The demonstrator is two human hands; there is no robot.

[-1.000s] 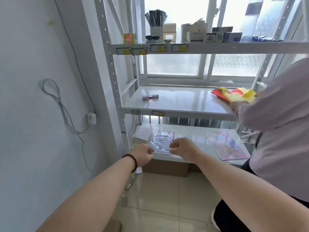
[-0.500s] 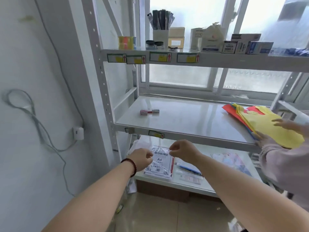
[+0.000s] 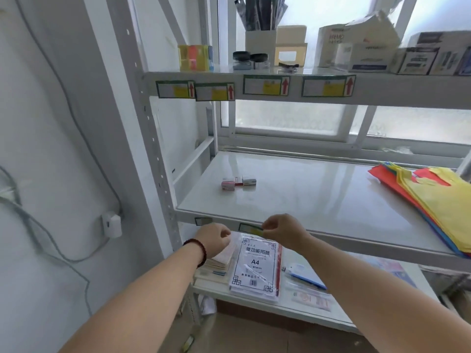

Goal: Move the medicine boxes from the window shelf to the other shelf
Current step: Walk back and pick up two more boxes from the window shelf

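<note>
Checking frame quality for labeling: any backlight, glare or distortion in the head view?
Head view: window blown out, backlighting the top-shelf boxes; soft glare on the middle shelf; wide-angle bends the shelf upright; small boxes too blurred to read; hands evenly lit.

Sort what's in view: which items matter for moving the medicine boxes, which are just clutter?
Job:
small boxes on the middle shelf
boxes on the top shelf
left hand, right hand, neither on a box

Clutter:
A4 paper pack
coloured sheets
pen holder
sticky notes
two jars
</note>
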